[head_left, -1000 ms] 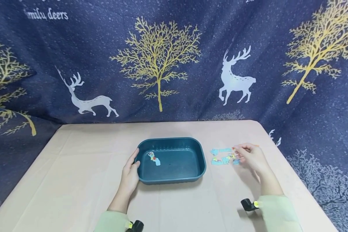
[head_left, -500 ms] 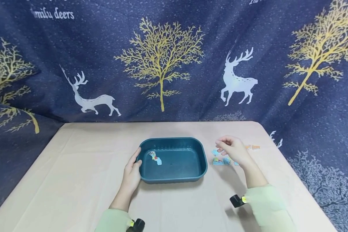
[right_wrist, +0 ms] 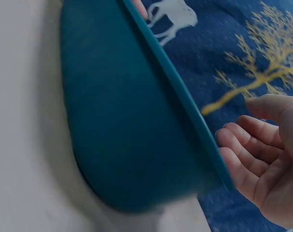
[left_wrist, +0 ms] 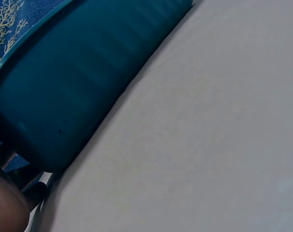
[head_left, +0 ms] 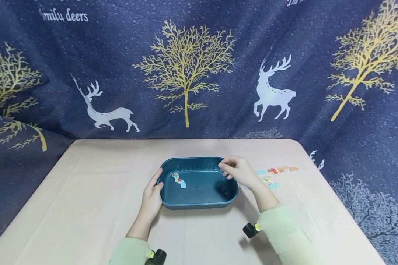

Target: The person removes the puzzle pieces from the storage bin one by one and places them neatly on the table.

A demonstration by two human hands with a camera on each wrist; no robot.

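Observation:
A dark teal tray (head_left: 195,203) stands on the table. My left hand (head_left: 151,191) grips its left end, thumb and fingers at the rim; the left wrist view shows this hand (left_wrist: 8,203) at the tray's corner. Two small picture pieces, one multicoloured (head_left: 175,176) and one light blue (head_left: 182,184), lie inside on the left. Over the tray's right end hovers my right hand (head_left: 239,172), fingers loosely bent. The right wrist view shows this hand (right_wrist: 267,154) beside the rim, nothing visible between thumb and fingers.
Right of the tray lie several cut picture pieces: a red one (head_left: 273,171), orange ones (head_left: 293,169), a yellow one (head_left: 266,179) and blue ones (head_left: 273,186). My right forearm covers part of this group. A dark blue deer-print cloth (head_left: 219,121) hangs behind the table.
My right hand has left the red piece, which lies on the table, and moved left over the tray. The left hand keeps its grip; the two pieces in the tray have not moved.

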